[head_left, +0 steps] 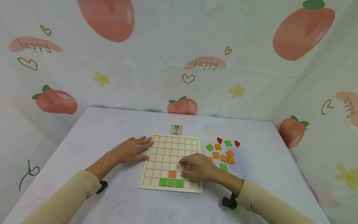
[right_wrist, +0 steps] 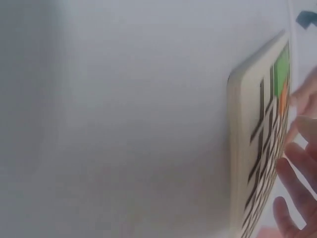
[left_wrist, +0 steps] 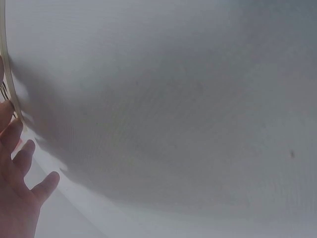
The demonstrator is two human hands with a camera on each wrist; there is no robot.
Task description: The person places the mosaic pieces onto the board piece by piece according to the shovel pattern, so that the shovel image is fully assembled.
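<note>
A wooden grid board (head_left: 142,186) lies on the table, with three green tiles (head_left: 172,182) side by side in its nearest row and an orange tile (head_left: 172,174) above the middle one. My left hand (head_left: 131,150) rests at the board's left edge, fingers spread and fingertips on the rim. Over the right half of the board hovers my right hand (head_left: 199,168), its thumb and fingers apart, close to the orange tile. No tile shows between them. In the right wrist view, the right hand's fingers (right_wrist: 295,184) are spread beside the grid.
Right of the board lie loose orange tiles (head_left: 216,155), green tiles (head_left: 228,143) and two red wedge pieces (head_left: 237,143). One orange tile is partly hidden behind the right hand. A small card with a gridded picture (head_left: 176,129) lies beyond the board's far edge. A printed cloth (head_left: 156,84) hangs behind the table.
</note>
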